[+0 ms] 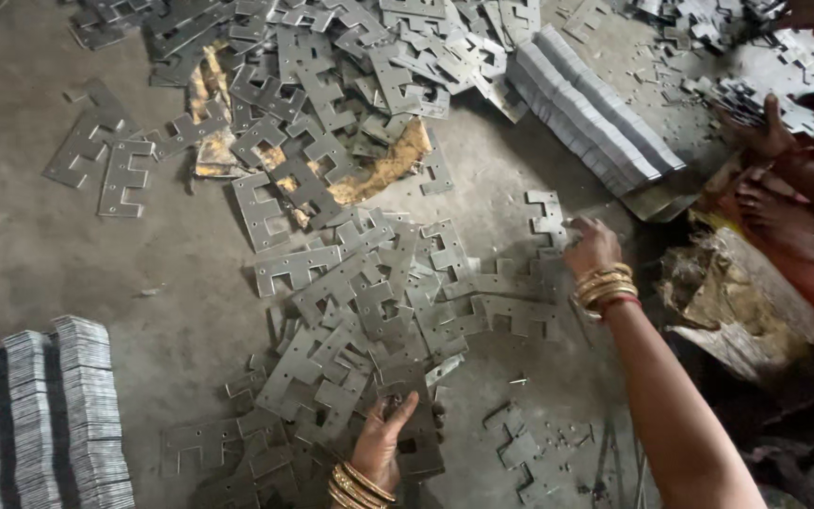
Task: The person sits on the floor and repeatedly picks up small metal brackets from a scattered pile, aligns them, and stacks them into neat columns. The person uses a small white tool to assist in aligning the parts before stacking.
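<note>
Far left, low on the concrete floor point(40, 254): three tight upright stacks of plates point(44, 419), grey, edges facing up. Above them, two loose notched plates point(105, 160) lie apart from the rest.

Centre: a wide heap of flat notched metal plates point(360, 283) spreads from the top edge down to the bottom. Patches of torn brown cardboard point(383, 170) show under the upper part of the heap.

Left hand point(383, 438), bangles at the wrist, rests at the lower end of the heap; fingers curled over the edge of one dark plate point(416, 424), thumb on top, pinching it.

Right hand point(591, 247), bangles and a red band at the wrist, is at the heap's right edge, fingers bent down onto a small notched plate point(546, 217); whether it grips or only touches, cannot tell.

Upper right: a long leaning row of stacked plates point(591, 113). Far right: another person's hand point(760, 132) and bare foot point(784, 217), beside a further pile of small plates point(756, 94).
</note>
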